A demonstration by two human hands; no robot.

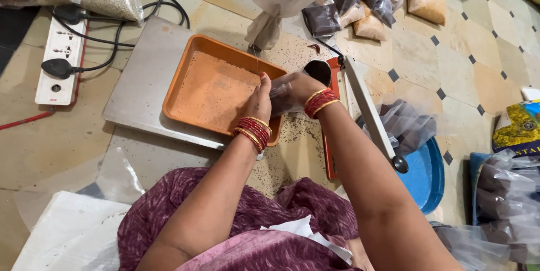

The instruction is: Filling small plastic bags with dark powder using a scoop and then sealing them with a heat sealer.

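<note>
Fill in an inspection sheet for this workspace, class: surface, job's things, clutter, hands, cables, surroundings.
Surface: tiled floor, dark grains scattered near the metal scale platform.
Job's things: orange tray on the platform; small clear bag held over the tray's edge.
Clutter: filled bags; empty clear bags; blue plate.
Hands: left hand and right hand both grip the bag.
Cables: black leads plugged into a white power strip.
Surroundings: heat sealer at the right.

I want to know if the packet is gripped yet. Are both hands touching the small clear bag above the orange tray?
Touching. The head view shows the left hand pressed to one side of the clear bag and the right hand wrapped round the other.
</note>
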